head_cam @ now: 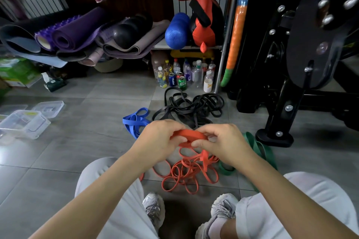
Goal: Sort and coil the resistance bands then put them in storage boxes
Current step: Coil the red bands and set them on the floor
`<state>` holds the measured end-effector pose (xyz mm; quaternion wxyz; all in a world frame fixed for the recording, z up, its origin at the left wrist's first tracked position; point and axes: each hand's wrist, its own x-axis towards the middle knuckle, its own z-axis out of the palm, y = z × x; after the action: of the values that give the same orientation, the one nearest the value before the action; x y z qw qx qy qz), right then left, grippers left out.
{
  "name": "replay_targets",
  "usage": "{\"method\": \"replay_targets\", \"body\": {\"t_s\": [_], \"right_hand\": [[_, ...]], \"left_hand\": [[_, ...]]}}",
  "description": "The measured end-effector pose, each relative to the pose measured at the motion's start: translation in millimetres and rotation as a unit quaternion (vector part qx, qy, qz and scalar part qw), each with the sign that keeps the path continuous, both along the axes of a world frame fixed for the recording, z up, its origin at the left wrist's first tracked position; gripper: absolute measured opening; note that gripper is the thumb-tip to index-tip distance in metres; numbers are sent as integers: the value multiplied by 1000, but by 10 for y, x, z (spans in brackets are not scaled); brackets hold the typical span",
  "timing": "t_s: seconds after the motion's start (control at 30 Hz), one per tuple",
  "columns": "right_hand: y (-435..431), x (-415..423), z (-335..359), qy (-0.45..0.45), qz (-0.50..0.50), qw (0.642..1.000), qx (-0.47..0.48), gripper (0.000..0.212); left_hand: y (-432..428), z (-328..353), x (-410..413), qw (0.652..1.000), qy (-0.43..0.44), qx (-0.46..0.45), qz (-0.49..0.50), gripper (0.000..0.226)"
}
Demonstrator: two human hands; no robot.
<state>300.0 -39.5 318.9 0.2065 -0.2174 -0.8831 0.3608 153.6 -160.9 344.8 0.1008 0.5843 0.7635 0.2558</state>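
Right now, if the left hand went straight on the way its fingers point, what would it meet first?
Probably the right hand: the left hand points across at it, and both grip the same orange band coil between them. Depth is hard to judge.

Left hand (158, 137) and right hand (223, 142) close together, fingers (179, 138) apparently pinching

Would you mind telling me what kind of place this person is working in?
Probably a home gym or a gym's storage corner: rolled yoga mats are piled at the back, a blue foam roller lies beside them, and a black exercise machine stands on the right.
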Motion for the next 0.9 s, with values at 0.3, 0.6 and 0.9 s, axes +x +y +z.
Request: {"method": "replay_targets", "body": {"t_s": [0.3, 0.6, 0.9], "right_hand": [[175, -39, 159, 46, 16, 995, -90, 30], [197, -210, 336, 140, 42, 982, -116, 29], [156, -198, 178, -32, 11, 995, 94, 16]], "left_hand": [[-64, 217, -84, 971, -180, 138, 68, 39], [2, 326, -118, 915, -345, 193, 85, 25], [61, 240, -160, 997, -68, -35, 26, 26]]}}
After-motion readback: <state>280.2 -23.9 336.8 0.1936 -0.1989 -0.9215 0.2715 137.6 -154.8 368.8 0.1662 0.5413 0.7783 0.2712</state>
